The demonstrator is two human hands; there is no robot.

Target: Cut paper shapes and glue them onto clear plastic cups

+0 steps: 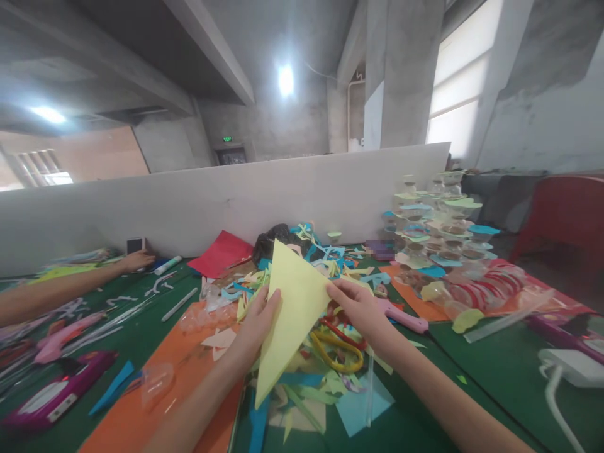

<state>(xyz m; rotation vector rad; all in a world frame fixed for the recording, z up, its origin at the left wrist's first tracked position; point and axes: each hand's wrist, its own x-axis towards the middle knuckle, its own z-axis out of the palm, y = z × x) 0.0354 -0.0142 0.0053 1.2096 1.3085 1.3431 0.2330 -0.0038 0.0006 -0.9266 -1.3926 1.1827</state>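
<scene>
A pale yellow sheet of paper [295, 302], shaped like a folded triangle, is held up between my two hands. My left hand [258, 319] grips its left edge, thumb lying on the front face and fingers behind. At the right corner, my right hand [358, 308] pinches the paper between thumb and fingertips. Beneath the sheet lies a heap of coloured paper scraps [302, 402], partly hidden by it. A yellow looped handle [337, 355] and a red one rest on the scraps. A light blue paper square [365, 402] sits nearest me.
Another person's hand [139, 259] reaches in from the left, at a phone [135, 244]. A pink-handled tool [406, 316] with a cord lies right. Beyond it stand stacked clear plastic pieces with paper [419, 229]. A white board [292, 195] edges the green table's [448, 371] far side.
</scene>
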